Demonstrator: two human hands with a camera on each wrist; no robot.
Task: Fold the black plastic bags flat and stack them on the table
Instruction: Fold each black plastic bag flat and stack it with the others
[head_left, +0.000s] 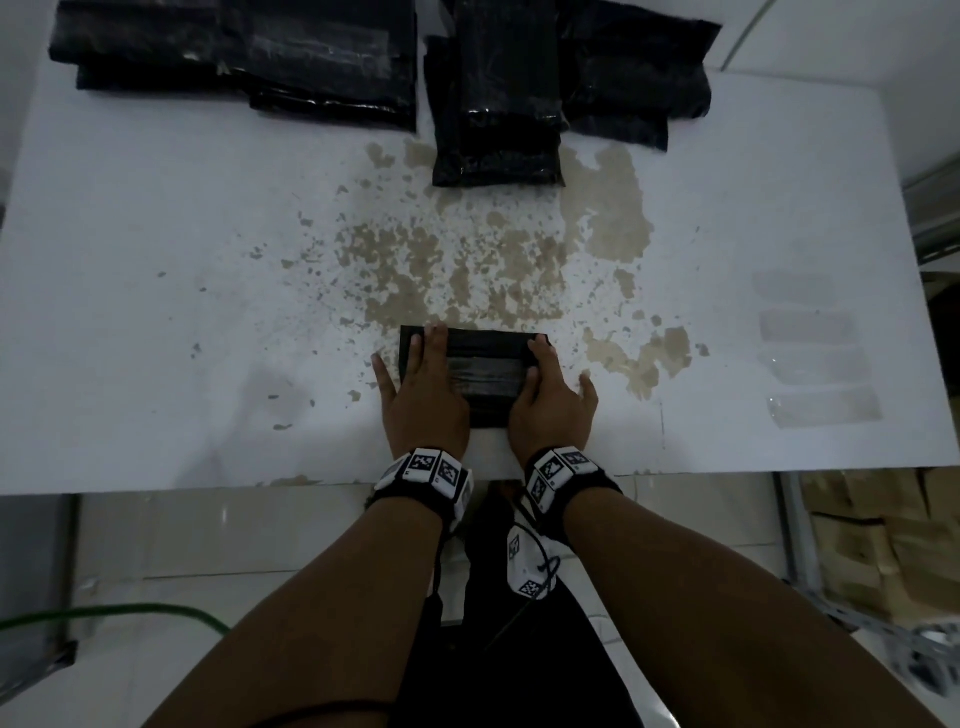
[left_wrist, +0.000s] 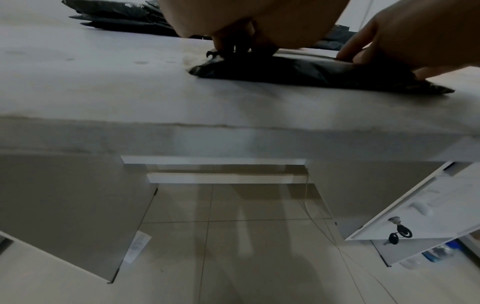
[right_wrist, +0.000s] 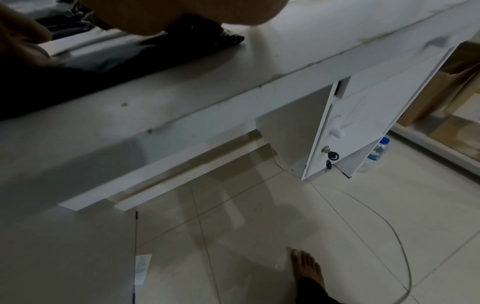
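A small folded black plastic bag (head_left: 485, 371) lies flat near the front edge of the white table (head_left: 156, 312). My left hand (head_left: 421, 384) presses on its left end with straight fingers. My right hand (head_left: 545, 389) presses on its right end, fingers flat. The left wrist view shows the bag (left_wrist: 298, 70) low on the tabletop under the left hand (left_wrist: 246, 20), with the right hand (left_wrist: 415, 37) on its far end. At the back stand stacks of folded black bags: a wide one at left (head_left: 249, 57), a narrow one in the middle (head_left: 498, 124), another at right (head_left: 639, 78).
Several clear tape strips (head_left: 815, 364) lie at the table's right side. Brown worn patches (head_left: 467, 270) mark the middle. Below the table hangs an open cabinet door with a key (right_wrist: 332, 156), with a water bottle (right_wrist: 376, 152) beside it. Cardboard boxes (head_left: 883, 545) stand at right.
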